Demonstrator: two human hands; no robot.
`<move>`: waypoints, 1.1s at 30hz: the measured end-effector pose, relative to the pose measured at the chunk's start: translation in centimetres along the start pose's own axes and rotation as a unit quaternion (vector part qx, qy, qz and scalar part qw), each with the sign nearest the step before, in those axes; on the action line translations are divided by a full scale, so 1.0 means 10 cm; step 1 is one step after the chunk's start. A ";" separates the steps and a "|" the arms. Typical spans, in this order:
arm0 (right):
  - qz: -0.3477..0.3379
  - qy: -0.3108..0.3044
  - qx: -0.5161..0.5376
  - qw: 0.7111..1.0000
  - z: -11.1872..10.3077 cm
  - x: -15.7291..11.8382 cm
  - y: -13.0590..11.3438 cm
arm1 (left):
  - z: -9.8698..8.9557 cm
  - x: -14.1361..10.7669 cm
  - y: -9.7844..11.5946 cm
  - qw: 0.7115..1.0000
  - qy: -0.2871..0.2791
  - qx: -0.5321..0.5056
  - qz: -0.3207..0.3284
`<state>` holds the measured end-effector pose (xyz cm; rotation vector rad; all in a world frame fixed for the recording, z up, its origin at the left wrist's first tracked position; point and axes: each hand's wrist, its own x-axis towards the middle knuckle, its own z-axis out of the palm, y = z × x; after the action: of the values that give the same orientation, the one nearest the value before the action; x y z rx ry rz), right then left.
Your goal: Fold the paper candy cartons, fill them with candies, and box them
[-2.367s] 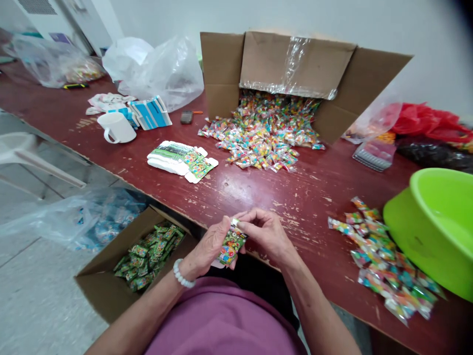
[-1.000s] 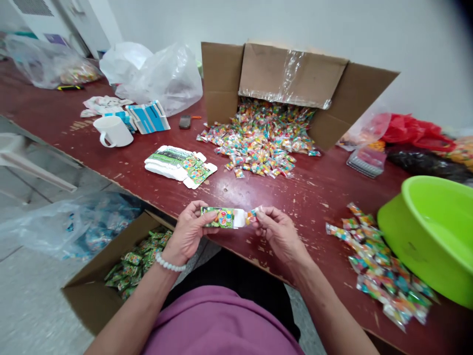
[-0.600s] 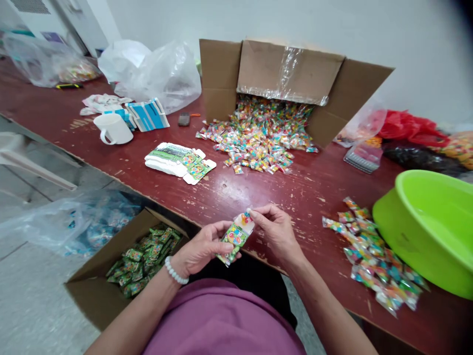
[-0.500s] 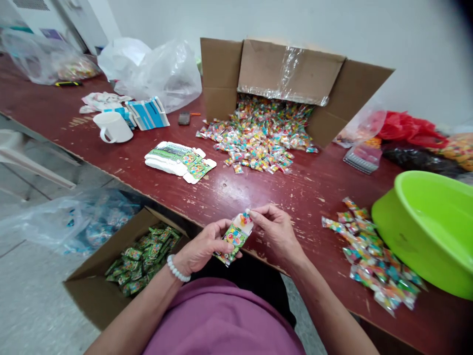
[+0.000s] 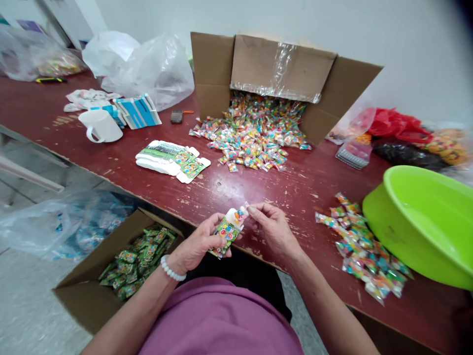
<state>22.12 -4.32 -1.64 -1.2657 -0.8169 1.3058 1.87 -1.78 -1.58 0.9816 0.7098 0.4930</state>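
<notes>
My left hand (image 5: 205,241) is wrapped round a small green printed box (image 5: 226,233) with its top flap up. My right hand (image 5: 272,224) pinches the end of a clear candy packet (image 5: 241,214) at the box's open top; the packet's lower part is at the opening. Flattened printed boxes (image 5: 166,157) lie in a stack on the red table (image 5: 144,192). Behind them, many candy packets (image 5: 254,138) spill from a large cardboard box (image 5: 281,69). More packets (image 5: 364,246) are spread at the right.
A green basin (image 5: 417,231) stands at the right. At lower left, an open carton (image 5: 88,266) holds filled green boxes (image 5: 140,261), beside a plastic bag (image 5: 74,222). A white mug (image 5: 105,127), a blue carton piece (image 5: 138,112) and plastic bags (image 5: 155,69) are at the back left.
The view has shifted slightly. The candy packet stands a little further out of the small box's top, still pinched by my right hand.
</notes>
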 end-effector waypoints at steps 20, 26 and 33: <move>-0.129 0.239 -0.236 0.933 -1.13 -0.21 -0.32 | -0.09 0.04 -0.15 0.999 0.031 0.010 -0.037; -0.276 0.431 -0.551 0.659 -1.81 -0.32 -0.50 | -0.15 0.06 -0.14 0.999 0.030 -0.008 -0.032; -0.267 0.137 -0.555 0.776 -0.57 1.26 -0.28 | -0.11 0.09 -0.10 0.997 0.058 -0.014 -0.047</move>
<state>30.18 7.18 -2.77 -1.8355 -1.6825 0.0467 1.74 -1.00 -3.19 0.8945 0.8476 0.4788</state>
